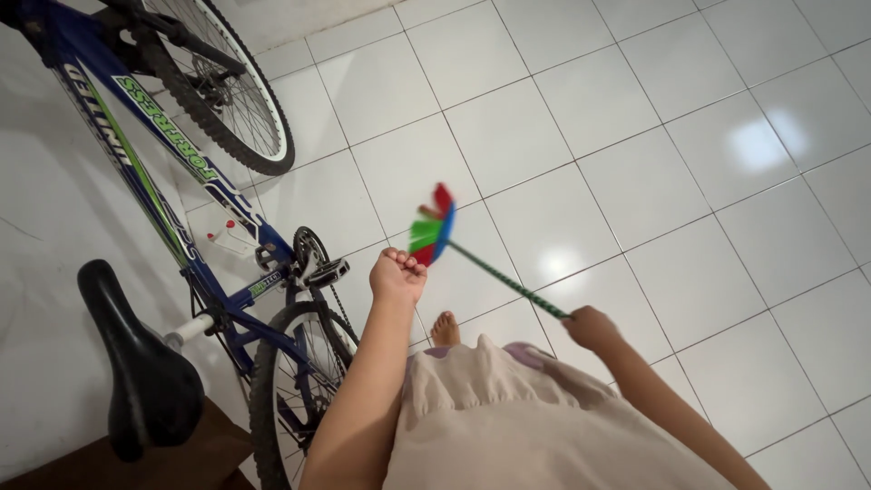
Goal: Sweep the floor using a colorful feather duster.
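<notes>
Multicoloured plastic-bristled broom on a thin green striped stick (454,238) slanted low over white floor tiles (635,181), bristles blurred; right hand (590,327) fisted round the stick's end, left hand (396,275) curled shut, empty (seemingly for balance), beside blue bicycle (181,181)

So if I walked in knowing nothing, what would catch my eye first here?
Probably the bright broom head, red, green and blue, blurred above the white tiled floor mid-frame. Its green patterned stick runs down to the right hand, which grips it, while the left hand is closed in a fist beside the bristles. Next, the blue bicycle fills the left side, its black saddle nearest the camera.
</notes>
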